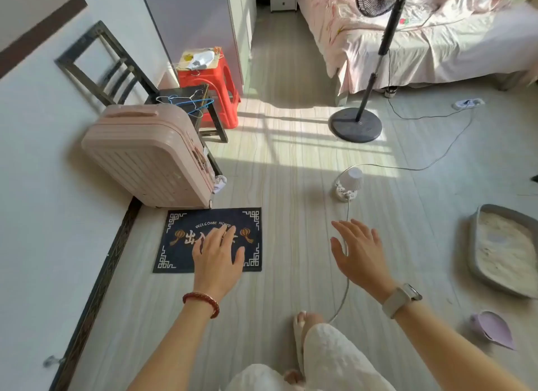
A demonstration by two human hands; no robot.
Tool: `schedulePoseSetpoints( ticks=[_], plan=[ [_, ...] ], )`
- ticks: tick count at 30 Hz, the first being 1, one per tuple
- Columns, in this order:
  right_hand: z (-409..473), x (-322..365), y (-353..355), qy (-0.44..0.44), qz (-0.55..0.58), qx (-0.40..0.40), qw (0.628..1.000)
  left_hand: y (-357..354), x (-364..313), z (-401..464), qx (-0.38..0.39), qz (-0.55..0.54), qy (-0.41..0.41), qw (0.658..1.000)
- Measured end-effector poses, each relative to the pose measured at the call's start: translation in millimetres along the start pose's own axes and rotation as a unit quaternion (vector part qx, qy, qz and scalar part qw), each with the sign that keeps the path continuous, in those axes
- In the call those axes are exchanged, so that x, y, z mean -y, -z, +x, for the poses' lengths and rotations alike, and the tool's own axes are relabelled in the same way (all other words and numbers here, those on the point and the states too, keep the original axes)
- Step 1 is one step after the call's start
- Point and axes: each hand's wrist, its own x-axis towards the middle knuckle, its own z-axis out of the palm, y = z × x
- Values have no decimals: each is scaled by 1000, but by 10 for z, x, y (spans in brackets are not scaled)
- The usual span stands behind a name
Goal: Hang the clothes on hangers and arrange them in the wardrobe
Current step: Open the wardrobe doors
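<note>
Across pale floorboards both hands, left hand [217, 255] and right hand [359, 252], are being held spread and empty (left nearer), while hangers [189, 102] are lying ahead-left on a dark chair [122, 70].

Bright daylight enters from upper right, laying barred sunlit patches on the pale wood-plank floor [291, 134]. Glare washes the centre. Wide-angle bending at frame edges; slight softness throughout.
</note>
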Motion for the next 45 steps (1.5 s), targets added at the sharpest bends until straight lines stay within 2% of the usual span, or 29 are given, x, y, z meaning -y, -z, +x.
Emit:
schedulePoseSetpoints(
  ticks=[9, 12, 18, 25, 30, 36, 45],
  plan=[
    [1664, -238, -155, -8, 2, 33, 999, -229, -402, 1644, 37, 7, -34, 999],
    [2379, -350, -38, -17, 7, 46, 999, -107, -684, 2455, 55, 1, -48, 997],
    [3883, -400, 315, -13, 5, 65, 998, 295, -1175, 4087, 36, 13, -93, 995],
    [5702, -201, 320, 19, -1, 90, 996, 360, -998, 5582, 34, -16, -43, 998],
    [7315, 150, 302, 37, -13, 85, 996, 523, -774, 7073, 47, -22, -14, 999],
    [9083, 637, 552, 29, -7, 66, 997, 1231, -638, 9034, -11, 7, -50, 999],
    [11009, 603, 553, -6, -27, 89, 996, 1337, -809, 11071, 24, 10, -95, 995]
  ],
)
